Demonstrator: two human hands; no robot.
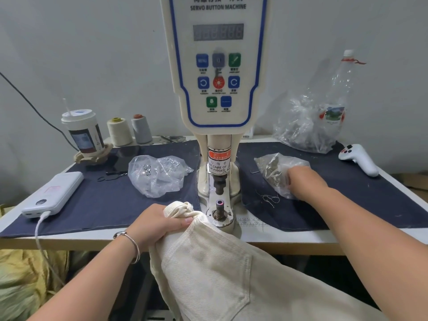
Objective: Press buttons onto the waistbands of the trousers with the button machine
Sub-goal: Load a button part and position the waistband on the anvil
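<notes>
My left hand (159, 222) grips a bunched fold of the cream trousers (215, 269), fingers curled over the cloth at the front edge of the worktop (301, 238), just left of the lower die (220, 208) of the button machine (217, 89). The rest of the trousers hangs off the front edge toward me, a back pocket facing up. The fold I hold lies right beside the die but does not cover it; the die's tip glows faintly pink and the punch above it stands clear. My right hand (303, 183) reaches across the dark blue mat (347, 205) on the right side of the worktop and rests on a clear bag of small metal parts (275, 172); its fingers sink into the plastic, and I cannot tell whether they pinch anything inside. A tangle of loose thread (269, 199) lies on the mat just left of that bag. Left of the machine sits a second clear bag (157, 174) holding a few silvery pieces. Toward the back left corner stand a lidded paper cup (82, 130) with a straw and two thread cones (129, 132). A white power bank (54, 194) with a cable plugged in lies near the left edge. At the back right sit a larger crumpled plastic bag (305, 126) and a white controller (357, 158).
</notes>
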